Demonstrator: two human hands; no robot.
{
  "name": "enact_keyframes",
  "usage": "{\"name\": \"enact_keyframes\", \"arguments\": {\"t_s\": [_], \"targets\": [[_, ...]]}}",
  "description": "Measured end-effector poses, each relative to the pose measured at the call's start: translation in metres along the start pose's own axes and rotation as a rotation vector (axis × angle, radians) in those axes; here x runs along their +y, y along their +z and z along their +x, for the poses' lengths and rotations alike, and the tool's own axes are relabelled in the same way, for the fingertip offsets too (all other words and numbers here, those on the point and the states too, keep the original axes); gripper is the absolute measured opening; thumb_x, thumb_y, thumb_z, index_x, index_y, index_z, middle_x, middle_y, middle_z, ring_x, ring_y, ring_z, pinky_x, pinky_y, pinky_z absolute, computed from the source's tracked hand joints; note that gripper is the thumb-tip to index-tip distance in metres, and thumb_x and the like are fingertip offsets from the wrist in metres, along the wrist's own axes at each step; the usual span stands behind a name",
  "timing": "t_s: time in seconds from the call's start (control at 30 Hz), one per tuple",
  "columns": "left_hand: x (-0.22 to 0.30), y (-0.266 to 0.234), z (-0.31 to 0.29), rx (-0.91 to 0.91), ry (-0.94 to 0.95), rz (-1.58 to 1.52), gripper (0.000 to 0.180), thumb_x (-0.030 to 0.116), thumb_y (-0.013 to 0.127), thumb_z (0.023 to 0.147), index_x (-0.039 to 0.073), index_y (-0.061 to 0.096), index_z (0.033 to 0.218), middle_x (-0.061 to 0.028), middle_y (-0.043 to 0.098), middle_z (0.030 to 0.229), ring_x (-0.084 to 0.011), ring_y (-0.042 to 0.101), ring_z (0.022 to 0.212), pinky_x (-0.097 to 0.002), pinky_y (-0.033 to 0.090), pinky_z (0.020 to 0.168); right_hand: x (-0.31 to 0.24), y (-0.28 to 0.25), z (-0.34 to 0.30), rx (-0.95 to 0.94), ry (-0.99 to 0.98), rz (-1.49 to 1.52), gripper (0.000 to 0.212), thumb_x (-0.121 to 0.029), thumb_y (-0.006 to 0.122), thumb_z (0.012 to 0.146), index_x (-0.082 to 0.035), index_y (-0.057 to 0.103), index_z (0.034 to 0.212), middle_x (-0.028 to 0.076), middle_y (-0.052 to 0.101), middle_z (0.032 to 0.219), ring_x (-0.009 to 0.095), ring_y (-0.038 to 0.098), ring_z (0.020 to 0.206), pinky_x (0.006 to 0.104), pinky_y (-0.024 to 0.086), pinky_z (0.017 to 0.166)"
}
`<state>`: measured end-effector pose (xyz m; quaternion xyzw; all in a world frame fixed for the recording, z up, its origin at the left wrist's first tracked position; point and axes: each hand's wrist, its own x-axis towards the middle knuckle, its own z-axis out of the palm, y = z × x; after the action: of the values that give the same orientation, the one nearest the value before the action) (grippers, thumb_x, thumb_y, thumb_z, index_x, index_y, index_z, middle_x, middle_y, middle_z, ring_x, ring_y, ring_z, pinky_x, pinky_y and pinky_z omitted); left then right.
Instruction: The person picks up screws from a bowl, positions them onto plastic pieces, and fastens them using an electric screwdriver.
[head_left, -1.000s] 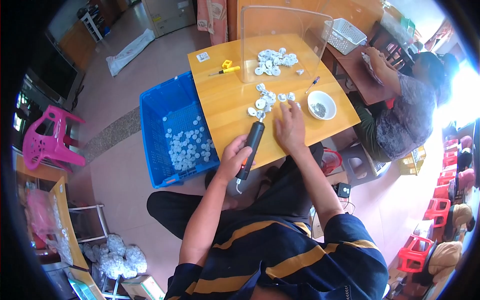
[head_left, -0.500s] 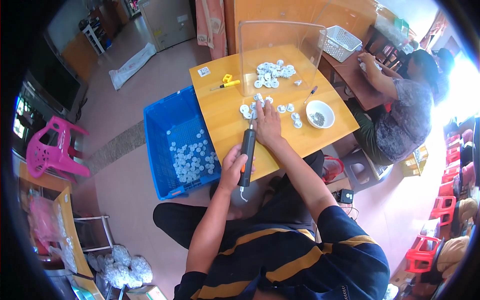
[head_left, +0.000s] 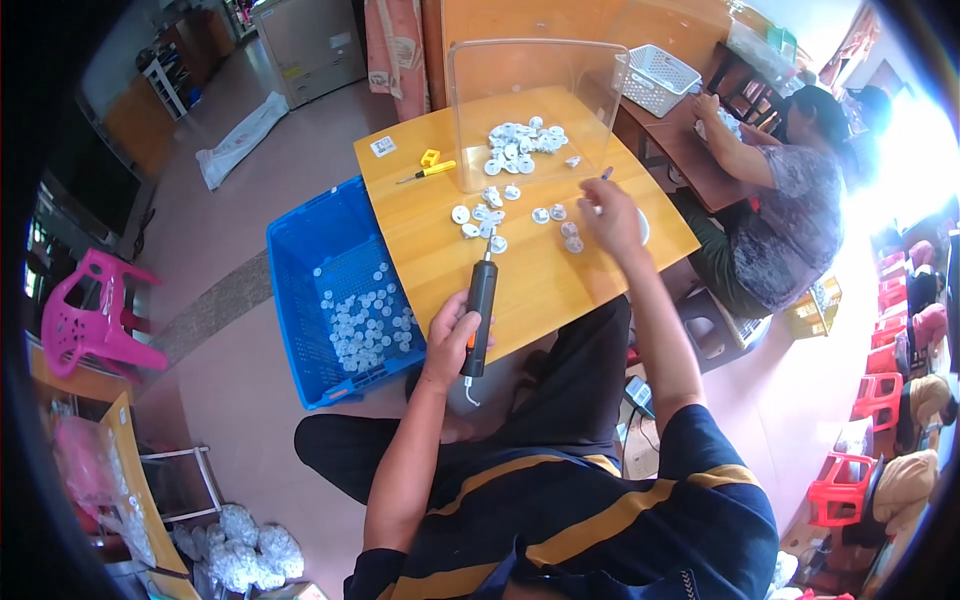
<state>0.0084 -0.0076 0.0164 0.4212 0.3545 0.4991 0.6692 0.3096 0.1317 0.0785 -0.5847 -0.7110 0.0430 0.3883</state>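
Since the earlier frame, the right hand [head_left: 614, 218] has swung away from the loose white parts [head_left: 491, 216] near the driver's tip and now hangs over the white bowl [head_left: 644, 228], covering most of it. Its arm reaches forward from the dark sleeve, the forearm slanting inward to the left, the back of the hand uppermost and the fingers partly bent; whether the fingertips pinch anything, I cannot tell. Just beyond them shows the end of a small screwdriver [head_left: 606, 173].

Low at the worktop's near edge, the left hand [head_left: 450, 332] wraps its fingers around a black electric screwdriver [head_left: 482, 300], thumb laid across the body. The tool is tilted so its bit points away from the person, ending at the loose white parts on the worktop [head_left: 560, 285]; contact is unclear. Four more white pieces [head_left: 570, 230] lie between the two hands, nearer the bowl.
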Motion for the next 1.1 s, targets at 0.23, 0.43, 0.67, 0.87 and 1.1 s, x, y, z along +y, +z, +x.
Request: {"name": "enact_keyframes", "arguments": {"t_s": [0.23,0.43,0.67,0.87,1.1], "targets": [[0.0,0.001,0.0,-0.006,-0.025,0.051,0.045,0.012,0.054,0.097,-0.002,0.048,0.139,-0.011,0.064,0.104,-0.0126,0.064,0.082,-0.0285,0.059,0.07,0.066,-0.031,0.017,-0.54,0.193,-0.428,0.018,-0.021,0.074,0.075,-0.012,0.077,0.091,0.015,0.074,0.087,0.034,0.072,0.083,0.0434,0.058,0.076],[0.002,0.005,-0.001,0.004,-0.026,0.044,0.044,0.012,0.055,0.097,-0.001,0.049,0.139,-0.0104,0.064,0.109,-0.0144,0.065,0.093,-0.0292,0.06,0.072,0.08,-0.014,0.005,-0.528,0.273,-0.543,0.02,-0.028,0.077,0.071,-0.013,0.077,0.085,0.015,0.074,0.089,0.033,0.071,0.085,0.0435,0.057,0.077],[0.0,0.002,-0.001,-0.006,-0.022,0.056,0.045,0.012,0.055,0.097,-0.002,0.048,0.139,-0.0104,0.064,0.112,-0.0161,0.065,0.097,-0.03,0.06,0.073,0.077,-0.011,0.004,-0.54,0.28,-0.563,0.018,-0.027,0.072,0.075,-0.013,0.076,0.086,0.015,0.074,0.091,0.033,0.071,0.088,0.0439,0.057,0.078],[-0.001,0.002,0.0,-0.012,-0.026,0.059,0.047,0.013,0.056,0.097,-0.002,0.047,0.141,-0.0104,0.063,0.113,-0.0164,0.065,0.098,-0.0301,0.061,0.073,0.09,-0.009,0.002,-0.571,0.237,-0.546,0.019,-0.026,0.068,0.079,-0.011,0.076,0.088,0.016,0.074,0.09,0.035,0.07,0.087,0.0453,0.056,0.079],[0.0,0.002,-0.001,-0.003,-0.03,0.066,0.047,0.013,0.056,0.097,-0.002,0.048,0.141,-0.0103,0.063,0.112,-0.0161,0.065,0.097,-0.0299,0.061,0.073,0.086,-0.014,0.0,-0.374,0.158,-0.393,0.017,-0.021,0.066,0.083,-0.005,0.071,0.087,0.02,0.072,0.089,0.038,0.07,0.084,0.0455,0.056,0.076]]}}
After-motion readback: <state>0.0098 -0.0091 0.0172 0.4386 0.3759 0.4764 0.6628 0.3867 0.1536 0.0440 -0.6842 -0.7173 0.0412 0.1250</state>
